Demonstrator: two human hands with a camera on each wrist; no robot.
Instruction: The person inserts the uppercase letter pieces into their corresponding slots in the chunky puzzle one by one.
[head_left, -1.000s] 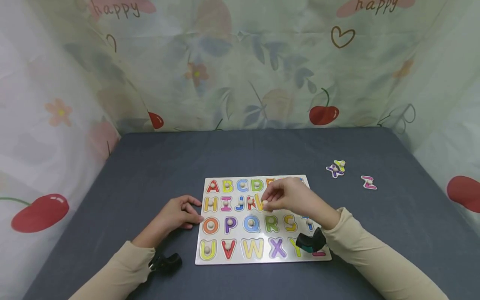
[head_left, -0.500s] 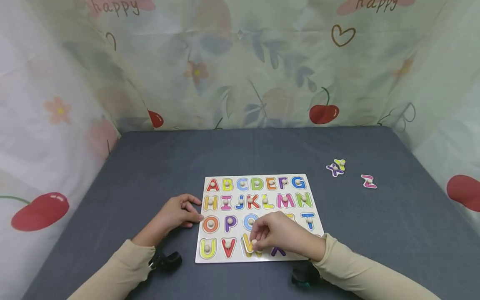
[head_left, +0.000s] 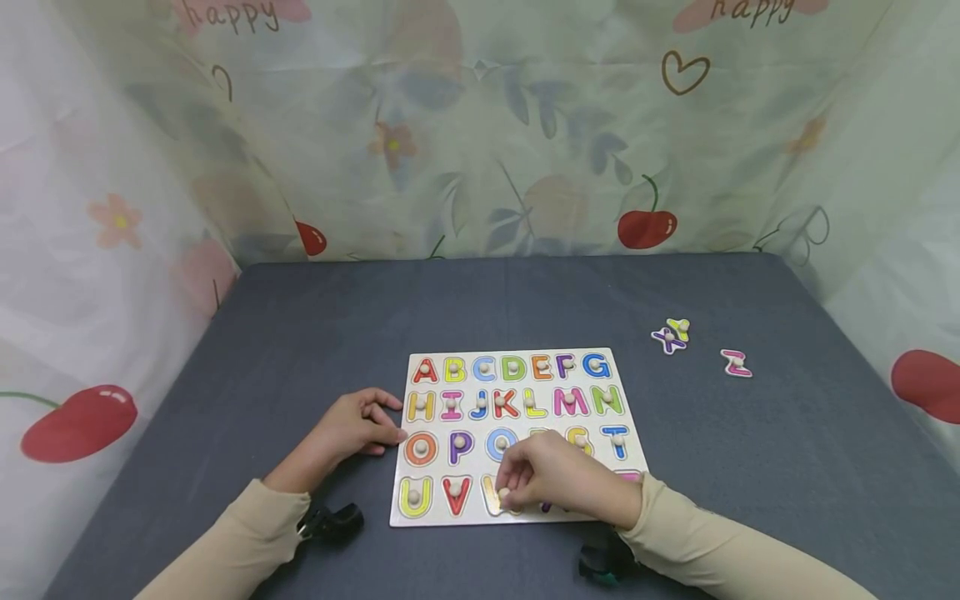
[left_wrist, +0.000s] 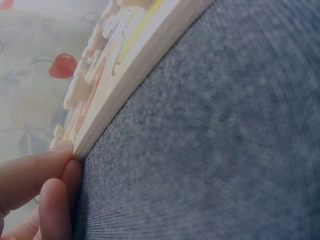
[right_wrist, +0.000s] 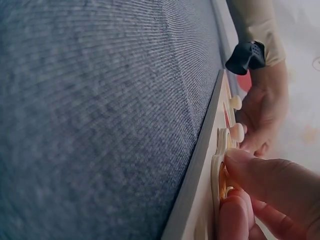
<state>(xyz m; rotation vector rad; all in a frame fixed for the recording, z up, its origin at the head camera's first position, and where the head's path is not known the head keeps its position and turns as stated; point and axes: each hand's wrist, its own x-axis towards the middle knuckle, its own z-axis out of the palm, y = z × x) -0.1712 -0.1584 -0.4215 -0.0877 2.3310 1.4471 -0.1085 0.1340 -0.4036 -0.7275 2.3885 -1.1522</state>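
Note:
A wooden alphabet puzzle board lies on the cloth, its knobbed letter pieces filling most recesses. Between the thumb and fingers of my right hand, a yellow letter W piece is pinched by its knob. It lies over the W recess in the bottom row, beside the red V piece. In the right wrist view the W piece sits slightly proud of the board face. My left hand touches the board's left edge with thumb and fingertips, fingers loosely bent. My right hand hides the X and Y recesses.
A purple X piece and a yellow Y piece lie touching at the back right. A pink Z piece lies farther right. Dark grey cloth covers the table, with patterned curtains behind and at both sides.
My right hand has carried the W piece from over the second row toward me, down to its bottom-row recess, where it now lies flatter. The left hand has stayed at the board's edge.

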